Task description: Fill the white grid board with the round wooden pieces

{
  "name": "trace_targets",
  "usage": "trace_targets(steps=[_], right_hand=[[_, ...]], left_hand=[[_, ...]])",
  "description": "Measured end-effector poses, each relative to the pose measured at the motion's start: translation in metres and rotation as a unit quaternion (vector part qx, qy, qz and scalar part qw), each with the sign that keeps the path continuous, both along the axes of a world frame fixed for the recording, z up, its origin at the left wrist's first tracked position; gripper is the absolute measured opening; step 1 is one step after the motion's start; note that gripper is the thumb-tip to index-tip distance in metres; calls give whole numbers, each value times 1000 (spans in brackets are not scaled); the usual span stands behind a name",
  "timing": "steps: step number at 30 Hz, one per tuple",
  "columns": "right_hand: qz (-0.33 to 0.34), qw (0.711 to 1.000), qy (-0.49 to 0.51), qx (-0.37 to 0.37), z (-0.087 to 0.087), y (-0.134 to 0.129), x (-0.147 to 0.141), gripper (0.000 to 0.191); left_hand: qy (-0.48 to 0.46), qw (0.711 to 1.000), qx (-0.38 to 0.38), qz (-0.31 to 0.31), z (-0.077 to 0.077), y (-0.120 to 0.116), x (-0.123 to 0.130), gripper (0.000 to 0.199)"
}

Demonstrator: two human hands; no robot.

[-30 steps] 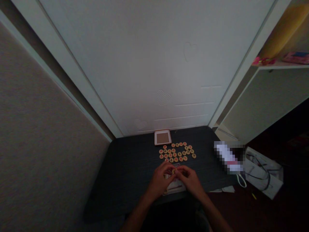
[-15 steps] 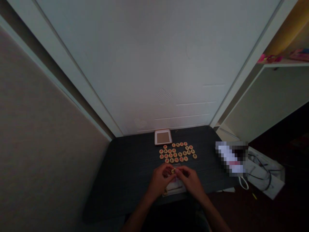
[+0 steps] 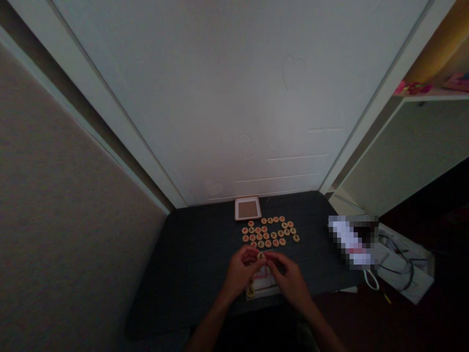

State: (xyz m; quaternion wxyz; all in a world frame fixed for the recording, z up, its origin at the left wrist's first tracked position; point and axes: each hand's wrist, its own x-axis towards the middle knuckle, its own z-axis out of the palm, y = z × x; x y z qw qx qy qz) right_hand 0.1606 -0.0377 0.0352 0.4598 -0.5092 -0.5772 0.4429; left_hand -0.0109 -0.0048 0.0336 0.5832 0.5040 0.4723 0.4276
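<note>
Both hands meet over a clear box near the front edge of the dark table. My left hand (image 3: pixel 242 272) pinches a small round wooden piece (image 3: pixel 261 255) with a dark character on it. Against the piece's right side rest the closed fingertips of my right hand (image 3: pixel 286 273). Beneath them lies the clear box (image 3: pixel 266 290), with pale and pink content, partly covered by the hands. A round piece (image 3: pixel 250 292) sits at its left front corner. Beyond the hands, several round pieces (image 3: pixel 267 243) with red or dark characters lie flat in loose rows.
A small white-framed tray (image 3: pixel 237 209) stands at the table's back, by the white panel (image 3: pixel 220 98). At the right edge is a blurred-out object (image 3: pixel 348 239). A white box with dark cables (image 3: pixel 401 278) lies to its right, below the table.
The pinched piece has turned and moved slightly up and left. My left hand has shifted a little left, showing more of the box's left front corner.
</note>
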Motion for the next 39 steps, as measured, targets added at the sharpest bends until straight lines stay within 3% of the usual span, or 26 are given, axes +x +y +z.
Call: trace_targets(steps=[8, 16, 24, 33, 39], right_hand=[[-10, 994, -61, 85, -2, -3, -1, 29], [-22, 988, -92, 119, -2, -5, 1, 28], [-31, 993, -74, 85, -3, -3, 2, 27], [-38, 998, -32, 37, -4, 0, 5, 31], [-22, 999, 34, -30, -10, 1, 6, 40]], left_hand=[[-4, 1000, -3, 2, 4, 0, 4, 36], [3, 1000, -25, -3, 7, -3, 7, 34], [24, 1000, -13, -11, 13, -6, 6, 33], [1, 998, 8, -66, 1, -6, 3, 30], [23, 997, 27, -72, 2, -6, 4, 30]])
